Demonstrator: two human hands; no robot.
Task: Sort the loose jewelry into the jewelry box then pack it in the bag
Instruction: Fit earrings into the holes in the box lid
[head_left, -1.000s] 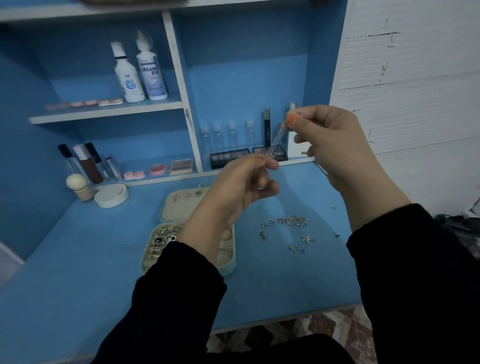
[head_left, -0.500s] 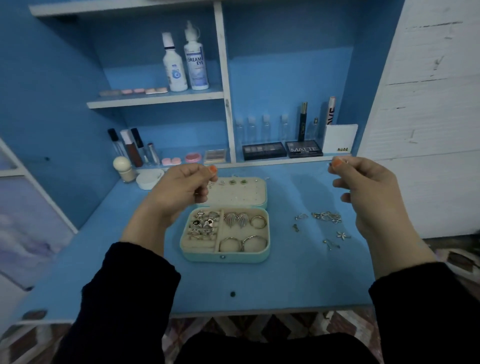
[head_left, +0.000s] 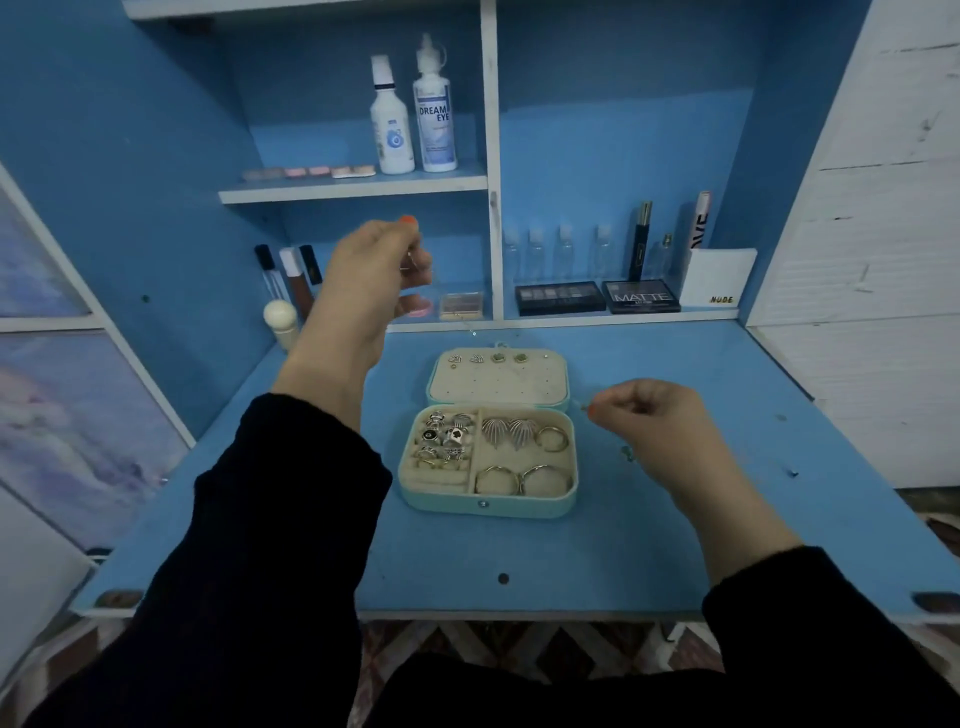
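Note:
An open mint jewelry box (head_left: 488, 506) lies at the middle of the blue desk (head_left: 519, 561). Its tray holds rings, hoops and leaf-shaped earrings, and its lid (head_left: 498, 387) carries stud earrings. My left hand (head_left: 371, 280) is raised above and left of the box, pinching one end of a thin chain (head_left: 473, 332). My right hand (head_left: 649, 415) is low beside the box's right edge and pinches the other end. The chain is faint, stretched between the two hands over the lid. A bit of loose jewelry (head_left: 628, 454) shows just past my right hand; the remainder is hidden behind it.
Shelves at the back hold two white bottles (head_left: 415, 114), eyeshadow palettes (head_left: 597, 297), small clear bottles (head_left: 550, 252), lip tubes (head_left: 291, 270) and a white NUDE box (head_left: 719, 278). A white wall panel (head_left: 857, 208) borders the desk on the right. The front desk edge (head_left: 519, 616) is close to me.
My hands have pulled apart, drawing the chain out. The left hand rose up and left, and the right hand dropped to the right of the box. The view shifted to centre the box.

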